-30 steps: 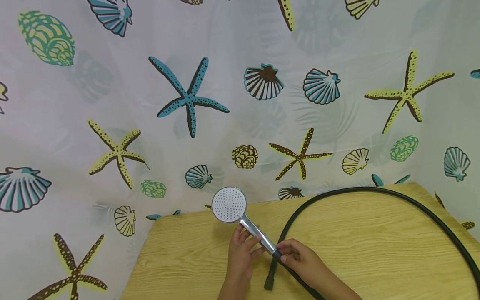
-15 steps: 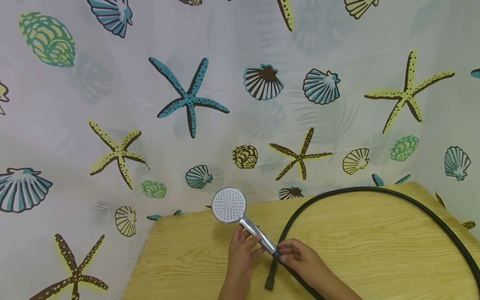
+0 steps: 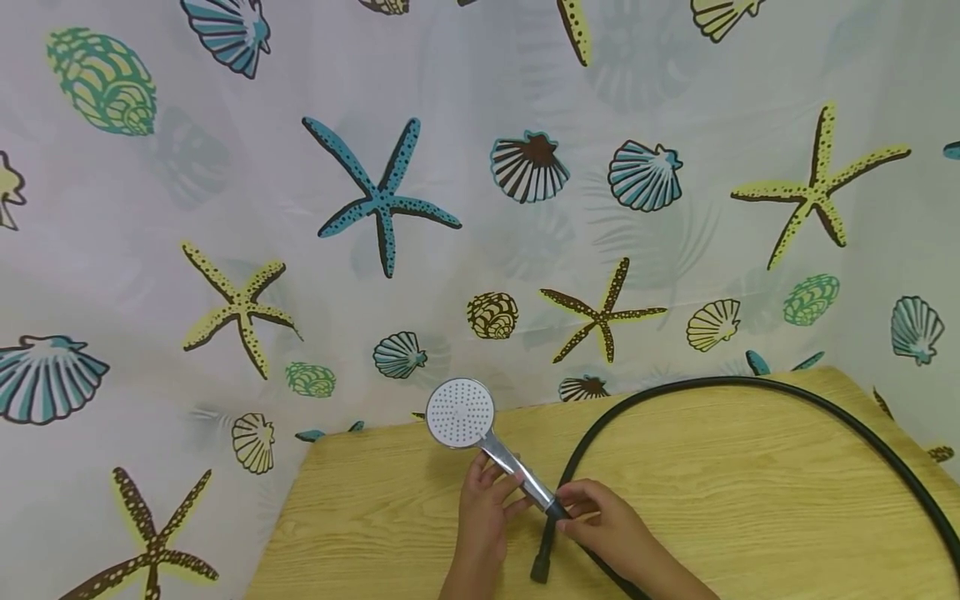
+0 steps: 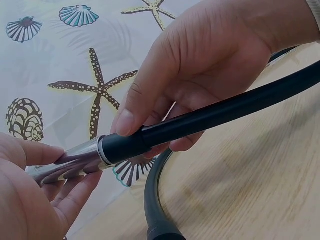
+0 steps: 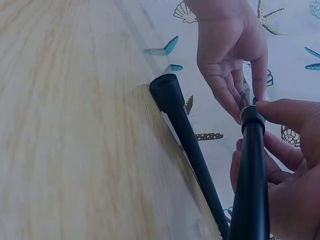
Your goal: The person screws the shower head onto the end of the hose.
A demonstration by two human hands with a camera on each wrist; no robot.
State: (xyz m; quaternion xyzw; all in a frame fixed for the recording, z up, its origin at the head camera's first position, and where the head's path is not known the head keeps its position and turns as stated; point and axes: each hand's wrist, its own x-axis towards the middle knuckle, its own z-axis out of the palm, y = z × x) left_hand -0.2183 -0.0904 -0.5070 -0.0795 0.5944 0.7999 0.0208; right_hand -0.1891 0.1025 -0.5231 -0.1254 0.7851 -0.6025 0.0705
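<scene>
Chrome against black, in one line: holds shower handle (image 3: 532, 484) in left grip (image 3: 482, 507), pinches hose collar (image 4: 123, 148) in right grip (image 3: 606, 525).

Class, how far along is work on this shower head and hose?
Done: the collar of the hose meets the handle of the shower head.
In hand: the left hand holds the handle; the right hand pinches the collar.
Remaining: perhaps tightening; tightness cannot be seen. The other hose end is free.

The left hand (image 3: 483, 502) and right hand (image 3: 600, 521) are bare. A bit of pale cuff or band (image 4: 315, 12) shows behind the right one.
</scene>
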